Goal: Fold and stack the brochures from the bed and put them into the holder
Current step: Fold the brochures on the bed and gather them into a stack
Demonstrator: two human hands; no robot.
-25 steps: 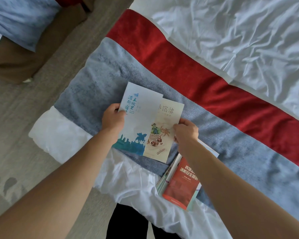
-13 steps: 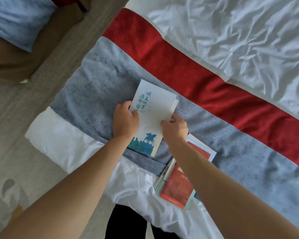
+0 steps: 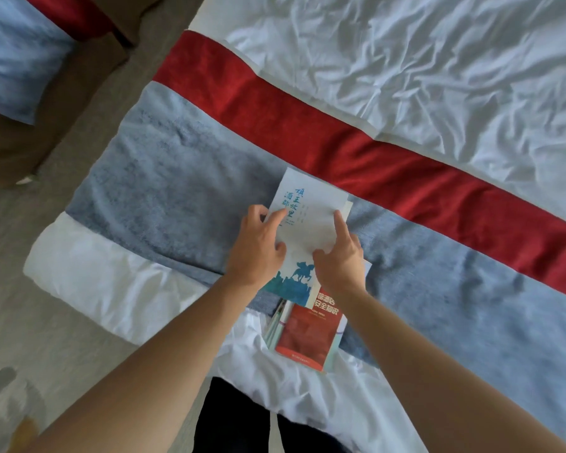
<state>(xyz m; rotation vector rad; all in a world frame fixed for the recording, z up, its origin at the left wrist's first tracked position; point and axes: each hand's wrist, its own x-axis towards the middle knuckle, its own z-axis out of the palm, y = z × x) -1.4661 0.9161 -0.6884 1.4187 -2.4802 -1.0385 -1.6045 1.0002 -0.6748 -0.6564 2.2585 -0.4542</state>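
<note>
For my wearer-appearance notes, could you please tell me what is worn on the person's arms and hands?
Nothing visible: the left hand and right hand are bare, without gloves, rings or a watch, and both forearms are uncovered, with no sleeve in view.

I see a grey-blue band of bed runner (image 3: 183,178) spreading out to the left of and beyond the fingers, with a red stripe (image 3: 307,125) running diagonally just past the fingertips. Farther off beyond that lies a wrinkled white sheet (image 3: 422,60), and more white bedding (image 3: 111,282) folds over the bed's edge on the near side of the fingers. Well away to the left I make out grey carpet (image 3: 10,322) and a blue cushion (image 3: 17,63) on a brown seat (image 3: 30,142).
</note>
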